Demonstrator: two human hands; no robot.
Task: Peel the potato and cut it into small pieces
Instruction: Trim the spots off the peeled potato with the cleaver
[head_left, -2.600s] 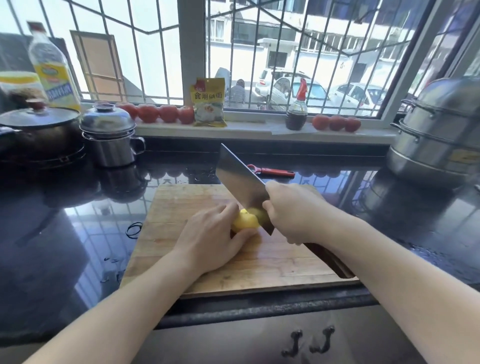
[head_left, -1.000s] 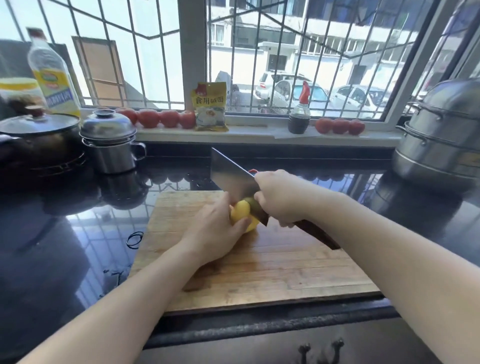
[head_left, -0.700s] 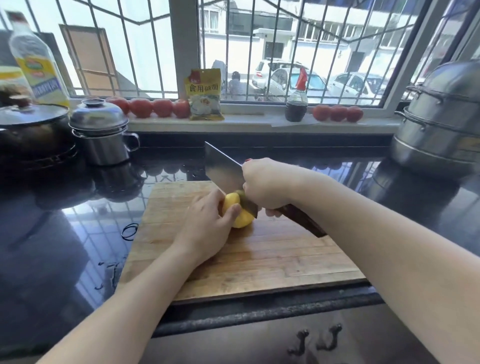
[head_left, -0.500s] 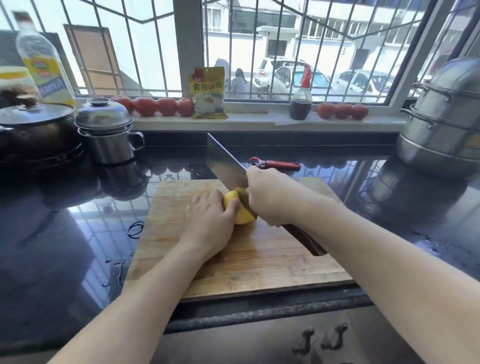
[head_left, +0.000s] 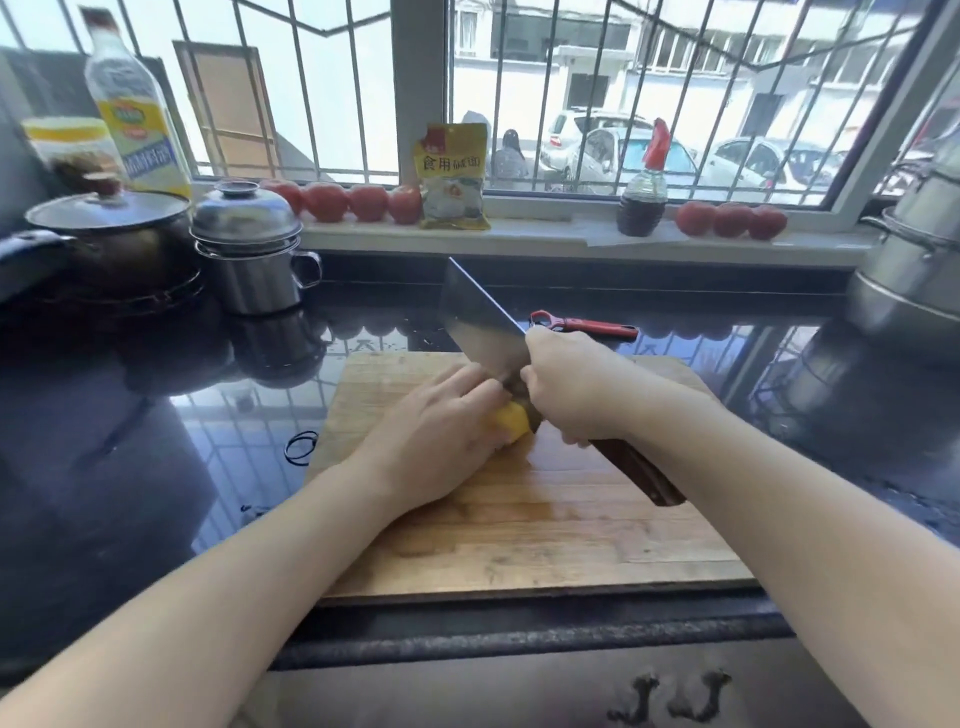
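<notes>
Fingers (head_left: 470, 387) of the left hand (head_left: 436, 431) are curled over the peeled yellow potato (head_left: 511, 422), pinning it to the wooden cutting board (head_left: 545, 535); only the potato's right end shows past the hand. Fingers (head_left: 540, 379) of the right hand (head_left: 571, 387) are wrapped round the cleaver (head_left: 483, 327) where blade meets handle, with the dark wooden handle (head_left: 641, 475) projecting behind the hand toward the board's right edge. The blade is tilted, its tip raised toward the window, and its heel meets the potato's exposed right end; how deep the edge sits cannot be told. The potato lies on the far-centre part of the board, between the two hands.

The board rests on a glossy black counter (head_left: 130, 467). Beyond the board's far right corner lies a red-handled peeler (head_left: 584, 325); just off the board's left edge lies a dark elastic band (head_left: 301, 446). Left of the board stand a lidded steel mug (head_left: 249, 260) and a dark lidded pot (head_left: 111, 234), with an oil bottle (head_left: 137, 111) behind them. On the windowsill beyond the board sit two rows of tomatoes (head_left: 345, 201), a yellow packet (head_left: 453, 176) and a small dark sauce bottle (head_left: 643, 192). Right of the board stands a stacked steel steamer (head_left: 919, 249).
</notes>
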